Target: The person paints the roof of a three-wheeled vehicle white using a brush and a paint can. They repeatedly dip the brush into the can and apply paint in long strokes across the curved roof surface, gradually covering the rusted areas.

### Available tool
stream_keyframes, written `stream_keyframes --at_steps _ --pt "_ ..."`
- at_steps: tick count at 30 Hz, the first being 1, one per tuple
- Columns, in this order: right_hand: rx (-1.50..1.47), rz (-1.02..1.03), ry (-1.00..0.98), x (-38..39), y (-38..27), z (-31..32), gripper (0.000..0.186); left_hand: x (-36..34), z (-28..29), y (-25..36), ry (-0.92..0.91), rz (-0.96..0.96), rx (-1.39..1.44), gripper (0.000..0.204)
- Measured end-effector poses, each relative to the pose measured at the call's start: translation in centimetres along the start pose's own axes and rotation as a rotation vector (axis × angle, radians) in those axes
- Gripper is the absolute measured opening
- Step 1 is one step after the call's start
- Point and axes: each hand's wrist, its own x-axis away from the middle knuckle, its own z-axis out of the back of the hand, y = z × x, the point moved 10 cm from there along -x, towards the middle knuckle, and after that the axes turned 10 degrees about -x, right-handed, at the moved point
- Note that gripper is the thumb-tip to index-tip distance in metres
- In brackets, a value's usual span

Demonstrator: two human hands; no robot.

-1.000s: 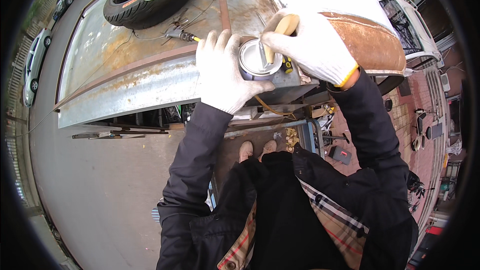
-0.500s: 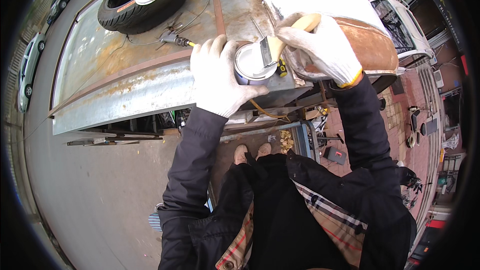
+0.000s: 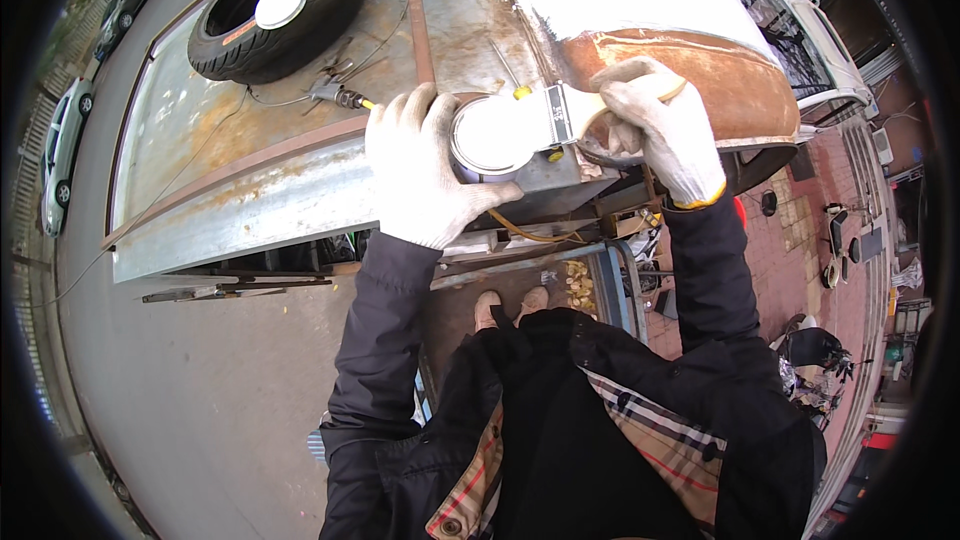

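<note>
- The flat paintbrush with a pale wooden handle and silver metal band (image 3: 558,115) lies at the right edge of the can, its white bristles reaching over the opening; whether they touch the contents cannot be told.
- Its long axis runs almost sideways from the can, the handle pointing right and slightly away from the wearer.
- The round metal can of white paint (image 3: 486,176) is the landmark, sitting between both hands.
- The right hand in a white knitted glove (image 3: 665,125), right of the can, is nearer the brush; its fingers and thumb are clamped on the handle, bristles lying to their left.
- The left hand in a white knitted glove (image 3: 425,160) cups the can's left side, thumb spread apart from the fingers along the near side.
- A yellow-handled screwdriver (image 3: 522,93) lies just beyond the can, partly under the brush.
- A black rubber tyre (image 3: 270,58) bearing a round white lid (image 3: 281,6) lies farther off, beyond the can to its left.
</note>
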Motion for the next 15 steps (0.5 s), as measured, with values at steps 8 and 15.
stream_keyframes --at_steps 8,15 --pt "-0.02 0.054 -0.036 -0.3 -3.1 -0.5 0.028 0.2 -0.2 0.1 0.021 -0.005 -0.039 0.112" --pt "0.026 -0.014 -0.105 -0.9 -0.6 -1.8 0.028 0.2 -0.3 0.1 -0.015 -0.02 -0.045 0.113"
